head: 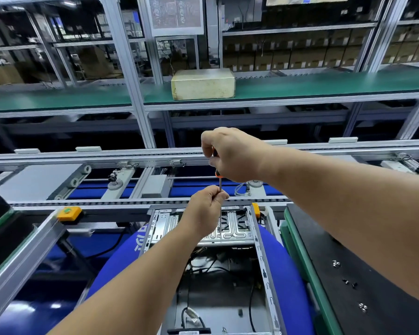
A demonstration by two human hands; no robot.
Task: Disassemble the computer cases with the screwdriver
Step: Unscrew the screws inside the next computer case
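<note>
An open computer case lies in front of me on a blue cushion, with a silver drive cage at its far end and black cables inside. A screwdriver with an orange-and-black handle stands upright over the drive cage. My right hand grips the handle from above. My left hand pinches the metal shaft lower down, just above the cage. The tip is hidden behind my left hand.
Several loose screws lie on the black mat to the right. A conveyor frame crosses behind the case. An orange stop block sits on the left rail. A beige box stands on the green shelf beyond.
</note>
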